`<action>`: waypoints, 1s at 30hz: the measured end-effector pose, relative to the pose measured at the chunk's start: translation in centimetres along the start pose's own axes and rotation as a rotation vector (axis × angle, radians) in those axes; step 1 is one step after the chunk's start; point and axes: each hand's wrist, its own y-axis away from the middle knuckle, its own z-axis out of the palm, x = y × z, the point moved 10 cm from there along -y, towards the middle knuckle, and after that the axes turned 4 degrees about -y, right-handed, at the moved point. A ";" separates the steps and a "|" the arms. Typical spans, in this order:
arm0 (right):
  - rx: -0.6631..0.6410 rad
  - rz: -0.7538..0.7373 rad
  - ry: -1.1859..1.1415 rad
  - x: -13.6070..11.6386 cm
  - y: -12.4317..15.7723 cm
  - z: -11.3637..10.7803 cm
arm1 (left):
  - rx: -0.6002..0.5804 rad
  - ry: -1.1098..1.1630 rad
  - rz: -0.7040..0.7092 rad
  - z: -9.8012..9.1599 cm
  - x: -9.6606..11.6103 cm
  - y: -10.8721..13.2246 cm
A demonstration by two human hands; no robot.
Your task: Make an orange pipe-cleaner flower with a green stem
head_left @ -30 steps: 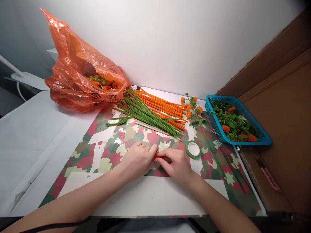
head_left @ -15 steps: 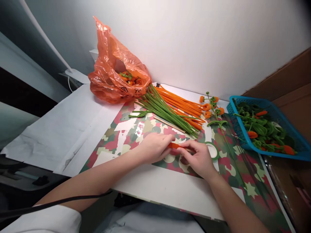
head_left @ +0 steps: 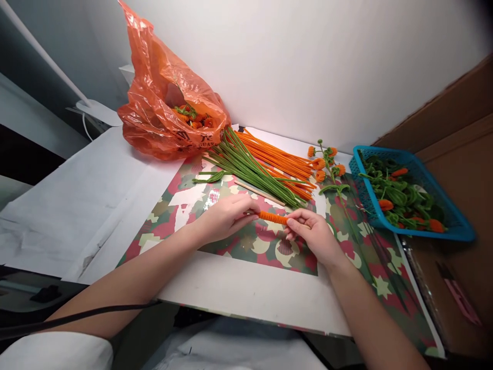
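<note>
A plain pale wall point(head_left: 308, 67) is seen behind a worktop point(head_left: 250, 288) whose patterned covering, in dark red, green and cream, is worn through to white in patches and is bordered by a bare white strip at the near side. Above the covering, a slim, ridged orange coil point(head_left: 273, 218) of what appears to be fuzzy stem is held roughly level between the two hands. Its left end is pinched by the left hand point(head_left: 227, 218), with thumb and fingers closed together; its right end is gripped by the thumb and forefinger of the right hand point(head_left: 311, 236), the other fingers being loosely curled. The middle of the coil is left exposed, while both tips are hidden by the fingers, so whether anything runs through it cannot be told. Just beyond are laid a bundle of fuzzy green stems point(head_left: 258, 172), a bundle of fuzzy orange stems point(head_left: 277, 154) and a thin pale stick point(head_left: 259, 192). By appearance, the coil is being shaped or evened out, and this is judged to be the step in hand. For the next move, a light, steady hold at both ends would be called for, so that the turns are not dragged apart
</note>
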 end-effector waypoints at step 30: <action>-0.150 -0.562 0.948 -3.0 2.1 4.0 | -0.182 0.431 -0.445 3.0 -1.9 1.0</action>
